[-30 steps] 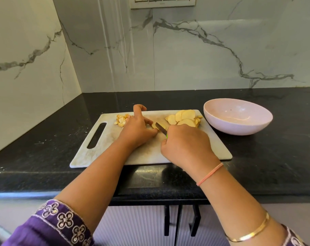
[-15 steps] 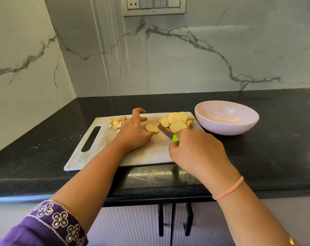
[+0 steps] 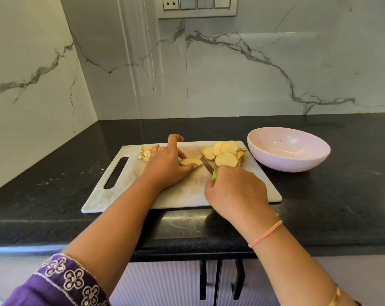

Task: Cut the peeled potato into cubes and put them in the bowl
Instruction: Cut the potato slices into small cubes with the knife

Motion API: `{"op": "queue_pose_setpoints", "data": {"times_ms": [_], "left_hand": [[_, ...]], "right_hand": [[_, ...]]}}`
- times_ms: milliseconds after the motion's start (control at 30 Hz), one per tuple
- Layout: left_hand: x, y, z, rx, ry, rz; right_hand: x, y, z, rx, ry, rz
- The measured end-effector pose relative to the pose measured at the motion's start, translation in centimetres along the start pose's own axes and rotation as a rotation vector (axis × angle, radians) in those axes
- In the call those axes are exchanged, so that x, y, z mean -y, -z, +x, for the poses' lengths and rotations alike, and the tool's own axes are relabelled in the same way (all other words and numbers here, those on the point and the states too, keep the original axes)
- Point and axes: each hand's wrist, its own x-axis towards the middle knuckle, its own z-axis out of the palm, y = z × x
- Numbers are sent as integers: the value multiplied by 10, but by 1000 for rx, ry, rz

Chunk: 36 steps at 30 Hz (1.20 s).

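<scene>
A white cutting board [image 3: 182, 195] lies on the black counter. My left hand [image 3: 165, 166] rests on it and pinches a potato slice [image 3: 190, 161] between thumb and fingers, index finger stretched out. My right hand [image 3: 235, 193] grips a green-handled knife [image 3: 208, 167] whose blade lies just right of that slice. A pile of round potato slices [image 3: 224, 153] sits at the board's far right. Small cut potato pieces [image 3: 146, 153] lie at the far left, partly behind my left hand. The pink bowl [image 3: 288, 149] stands to the right of the board, with nothing in it.
The black counter [image 3: 330, 206] runs to marble walls at the back and left. A switch panel [image 3: 198, 6] is on the back wall. Cabinet handles [image 3: 218, 281] show below the counter edge.
My right hand has pulled back toward me with the knife, and the blade now lies beside the slice. My left hand has shifted slightly and still holds the slice.
</scene>
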Motion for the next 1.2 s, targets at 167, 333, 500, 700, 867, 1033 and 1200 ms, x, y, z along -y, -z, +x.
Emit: {"op": "queue_pose_setpoints", "data": {"times_ms": [167, 333, 500, 700, 867, 1033, 1200], "left_hand": [[1, 5, 2, 95, 14, -48], [5, 4, 3, 125, -37, -68], [7, 2, 4, 94, -44, -69], [1, -1, 5, 32, -5, -25], [-2, -3, 2, 26, 35, -15], [-3, 1, 1, 18, 57, 3], [-4, -1, 2, 6, 48, 62]], "right_hand": [[-4, -3, 9, -20, 2, -12], [-4, -6, 14, -27, 41, -20], [-8, -5, 14, -40, 9, -15], [0, -7, 6, -17, 13, -16], [6, -11, 16, 23, 5, -10], [1, -8, 22, -16, -20, 5], [6, -5, 29, 7, -7, 33]]}}
